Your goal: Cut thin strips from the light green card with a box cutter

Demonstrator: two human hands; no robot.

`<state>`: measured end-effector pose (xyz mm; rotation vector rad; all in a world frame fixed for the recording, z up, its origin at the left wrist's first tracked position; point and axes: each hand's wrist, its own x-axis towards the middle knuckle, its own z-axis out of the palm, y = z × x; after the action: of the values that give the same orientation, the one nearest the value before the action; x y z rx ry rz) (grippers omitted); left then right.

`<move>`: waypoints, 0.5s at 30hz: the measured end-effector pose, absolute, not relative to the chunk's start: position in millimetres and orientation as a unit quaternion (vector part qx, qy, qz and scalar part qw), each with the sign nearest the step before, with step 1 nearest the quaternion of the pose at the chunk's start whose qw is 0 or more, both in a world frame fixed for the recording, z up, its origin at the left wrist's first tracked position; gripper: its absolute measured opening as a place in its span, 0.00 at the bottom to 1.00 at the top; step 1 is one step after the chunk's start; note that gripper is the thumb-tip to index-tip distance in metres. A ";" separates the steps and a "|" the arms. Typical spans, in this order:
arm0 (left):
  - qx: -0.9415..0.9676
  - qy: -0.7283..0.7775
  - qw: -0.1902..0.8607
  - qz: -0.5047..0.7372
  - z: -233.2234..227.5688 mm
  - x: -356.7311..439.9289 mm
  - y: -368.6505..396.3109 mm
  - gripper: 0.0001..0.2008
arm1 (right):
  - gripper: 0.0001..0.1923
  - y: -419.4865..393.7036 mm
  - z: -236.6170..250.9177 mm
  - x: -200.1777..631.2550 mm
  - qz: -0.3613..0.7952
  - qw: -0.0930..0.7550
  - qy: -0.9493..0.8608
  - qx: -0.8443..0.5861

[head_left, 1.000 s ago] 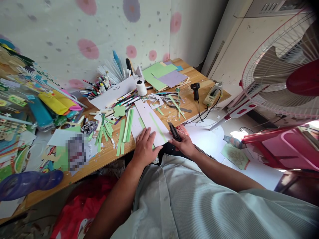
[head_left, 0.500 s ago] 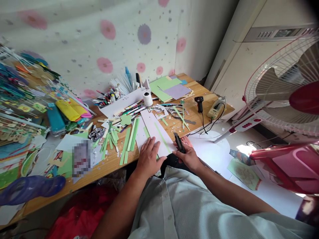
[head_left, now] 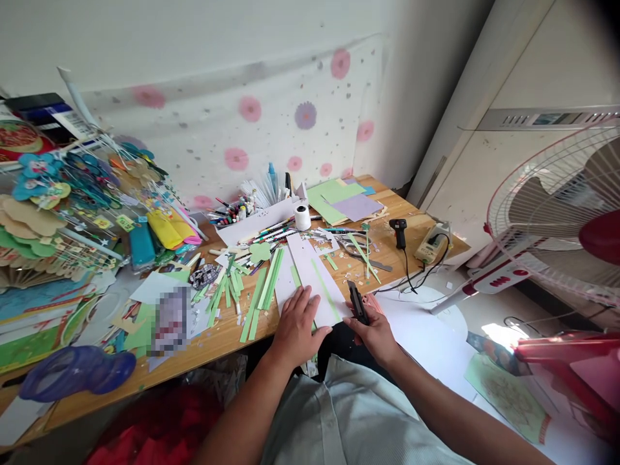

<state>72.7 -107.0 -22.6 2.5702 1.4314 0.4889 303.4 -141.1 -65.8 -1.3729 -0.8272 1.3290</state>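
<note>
Right hand (head_left: 375, 332) was closed around a black utility knife (head_left: 357, 302), held at the near edge of the table (head_left: 217, 336), with the knife pointing up and away from the body. Just to its left lay a white card (head_left: 310, 278), a long sheet whose long axis ran away from the person and leaned slightly left; a thin green strip (head_left: 325, 290) was laid along it, parallel to that axis and close to the knife's tip. Left hand (head_left: 298, 326) was spread flat, palm down, on the near end of the card, its fingers pointing up the sheet and pressing it to the table; nothing was gripped by it. Of the two, the right hand was nearer the strip, the left nearer the loose green strips (head_left: 264, 290) piled further left. Both forearms were brought in low from the body, converging on the card's near end. Scissors (head_left: 349, 244) and a glue gun (head_left: 400, 231) were seen further back.
</note>
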 end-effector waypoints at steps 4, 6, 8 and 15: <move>0.855 0.486 0.088 0.161 -22.5 73.4 -107.4 0.35 | 0.35 -141.4 -62.5 305.2 0.554 0.497 -0.345 -0.571; 0.854 0.487 0.092 0.157 -22.0 74.1 -107.1 0.36 | 0.35 -141.3 -60.8 306.8 0.551 0.495 -0.353 -0.571; 0.855 0.487 0.094 0.155 -21.5 74.7 -106.6 0.37 | 0.36 -141.6 -60.3 308.2 0.546 0.491 -0.359 -0.576; 0.847 0.497 0.103 0.159 -22.9 75.4 -107.7 0.40 | 0.34 -145.2 -56.4 309.3 0.510 0.525 -0.337 -0.592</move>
<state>75.4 -107.7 -22.9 2.4979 1.4668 0.4703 309.3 -145.2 -56.4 -1.4162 -0.8067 1.2214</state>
